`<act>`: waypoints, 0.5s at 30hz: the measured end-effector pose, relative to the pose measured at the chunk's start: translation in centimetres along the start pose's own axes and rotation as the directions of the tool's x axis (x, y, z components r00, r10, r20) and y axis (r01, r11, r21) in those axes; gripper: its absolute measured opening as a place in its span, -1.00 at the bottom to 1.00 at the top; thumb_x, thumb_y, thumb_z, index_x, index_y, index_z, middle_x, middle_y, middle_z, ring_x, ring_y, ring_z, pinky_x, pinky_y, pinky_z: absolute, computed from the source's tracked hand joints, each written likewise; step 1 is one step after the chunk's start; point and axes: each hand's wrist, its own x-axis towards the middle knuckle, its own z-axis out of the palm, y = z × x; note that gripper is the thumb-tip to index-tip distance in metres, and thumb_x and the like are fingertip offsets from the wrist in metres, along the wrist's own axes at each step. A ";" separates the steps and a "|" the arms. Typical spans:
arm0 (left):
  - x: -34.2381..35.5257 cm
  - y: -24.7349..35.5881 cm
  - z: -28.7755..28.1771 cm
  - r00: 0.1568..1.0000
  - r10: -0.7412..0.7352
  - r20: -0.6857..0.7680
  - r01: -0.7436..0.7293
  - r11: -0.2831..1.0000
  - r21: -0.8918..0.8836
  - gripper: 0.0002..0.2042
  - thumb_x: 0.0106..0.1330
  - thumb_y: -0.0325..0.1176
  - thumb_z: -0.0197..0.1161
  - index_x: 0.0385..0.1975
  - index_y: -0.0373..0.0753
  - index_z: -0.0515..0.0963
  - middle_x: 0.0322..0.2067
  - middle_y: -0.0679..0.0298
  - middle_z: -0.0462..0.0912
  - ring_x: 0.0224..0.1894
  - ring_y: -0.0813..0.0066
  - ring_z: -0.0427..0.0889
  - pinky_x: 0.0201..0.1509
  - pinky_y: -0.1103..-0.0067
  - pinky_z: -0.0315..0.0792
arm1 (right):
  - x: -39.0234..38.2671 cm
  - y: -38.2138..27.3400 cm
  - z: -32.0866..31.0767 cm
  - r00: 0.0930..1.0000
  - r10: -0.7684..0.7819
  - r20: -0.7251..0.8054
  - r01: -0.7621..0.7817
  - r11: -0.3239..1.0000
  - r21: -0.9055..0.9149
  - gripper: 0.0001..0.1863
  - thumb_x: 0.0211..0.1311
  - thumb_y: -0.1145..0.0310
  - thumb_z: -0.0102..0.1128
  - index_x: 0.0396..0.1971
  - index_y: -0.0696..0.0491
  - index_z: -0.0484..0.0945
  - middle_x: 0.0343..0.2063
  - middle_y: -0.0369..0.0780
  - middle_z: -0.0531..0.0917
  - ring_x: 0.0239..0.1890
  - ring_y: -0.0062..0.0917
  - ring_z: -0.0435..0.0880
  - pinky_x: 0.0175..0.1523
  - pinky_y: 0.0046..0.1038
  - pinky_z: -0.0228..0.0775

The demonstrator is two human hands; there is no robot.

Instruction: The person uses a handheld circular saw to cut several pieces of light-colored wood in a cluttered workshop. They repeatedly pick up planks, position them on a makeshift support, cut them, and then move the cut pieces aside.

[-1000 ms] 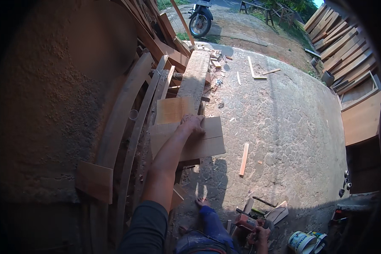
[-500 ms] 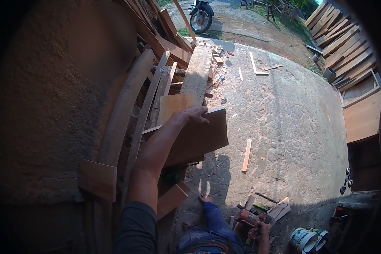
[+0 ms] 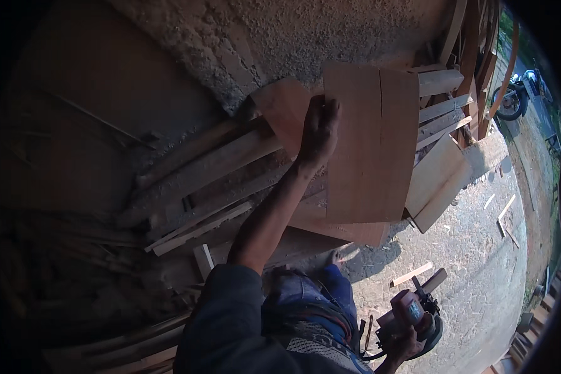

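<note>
Turned broadside to the head camera since the earlier frame, the board (image 3: 369, 149) is over the planks (image 3: 206, 177), its left edge clamped in the left hand (image 3: 320, 132). Lower right, the right hand (image 3: 406, 344) grips a red power tool (image 3: 410, 310).

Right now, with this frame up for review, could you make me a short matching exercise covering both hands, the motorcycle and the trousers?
Column one:
1. Left hand
2. Motorcycle
3. Right hand
4. Trousers

Column two:
A. Holding the red power tool
B. Blue, in the lower middle of the view
C. Gripping the wooden board at its left edge
D. In the upper right of the view

Pairs: 1-C, 2-D, 3-A, 4-B.
</note>
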 end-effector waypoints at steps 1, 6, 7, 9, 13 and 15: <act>-2.0 -2.3 -5.2 0.987 -0.056 -0.148 0.049 0.997 -0.054 -0.61 0.60 -0.01 -0.05 0.00 -0.29 0.39 -0.18 0.27 0.42 -0.14 0.55 0.36 0.01 0.47 0.36 | -1.4 -2.3 1.6 0.990 -0.087 0.110 0.093 0.994 -0.055 -0.39 0.15 0.55 0.18 0.28 0.21 0.38 -0.18 -0.07 0.67 -0.39 -0.39 0.70 -0.35 -0.41 0.61; -15.6 -3.2 -23.0 0.685 -0.405 -0.606 0.123 0.884 -0.451 -0.25 0.51 0.31 -0.16 0.38 -0.27 0.21 0.26 0.02 0.38 0.27 0.14 0.48 0.28 0.18 0.50 | -5.0 -9.7 6.1 0.830 -0.181 0.527 0.318 0.931 -0.181 -0.38 0.14 0.53 0.20 0.28 0.15 0.40 -0.16 -0.06 0.69 -0.49 -0.40 0.68 -0.41 -0.42 0.59; -18.8 -3.0 -25.9 0.612 -0.428 -0.665 0.124 0.882 -0.454 -0.25 0.51 0.31 -0.17 0.38 -0.27 0.21 0.26 0.02 0.39 0.27 0.13 0.49 0.27 0.17 0.50 | -5.9 -10.4 7.5 0.792 -0.187 0.582 0.356 0.915 -0.191 -0.38 0.14 0.53 0.20 0.27 0.15 0.40 -0.17 -0.06 0.68 -0.49 -0.40 0.68 -0.42 -0.42 0.59; -25.7 -2.8 -31.0 0.443 -0.464 -0.768 0.119 0.879 -0.462 -0.25 0.51 0.31 -0.19 0.38 -0.26 0.22 0.26 0.02 0.40 0.25 0.10 0.51 0.26 0.16 0.52 | -8.2 -11.0 10.4 0.712 -0.173 0.681 0.412 0.888 -0.204 -0.39 0.13 0.52 0.22 0.26 0.14 0.40 -0.18 -0.07 0.68 -0.49 -0.41 0.67 -0.43 -0.42 0.59; -39.0 -4.6 -38.3 0.100 -0.477 -0.873 -0.080 0.871 -0.485 -0.26 0.51 0.31 -0.21 0.37 -0.24 0.26 0.23 0.03 0.46 0.18 0.08 0.57 0.18 0.15 0.57 | -14.1 -9.8 15.4 0.550 -0.095 0.830 0.488 0.843 -0.226 -0.40 0.11 0.50 0.25 0.23 0.12 0.41 -0.20 -0.09 0.67 -0.49 -0.41 0.67 -0.45 -0.42 0.58; -44.3 -5.0 -40.6 -0.002 -0.465 -0.885 -0.156 0.874 -0.459 -0.28 0.52 0.30 -0.22 0.33 -0.25 0.31 0.19 0.06 0.53 0.14 0.09 0.61 0.14 0.17 0.60 | -17.7 -8.3 17.7 0.466 -0.043 0.884 0.523 0.819 -0.235 -0.40 0.10 0.49 0.26 0.22 0.11 0.41 -0.21 -0.09 0.66 -0.49 -0.41 0.67 -0.47 -0.43 0.57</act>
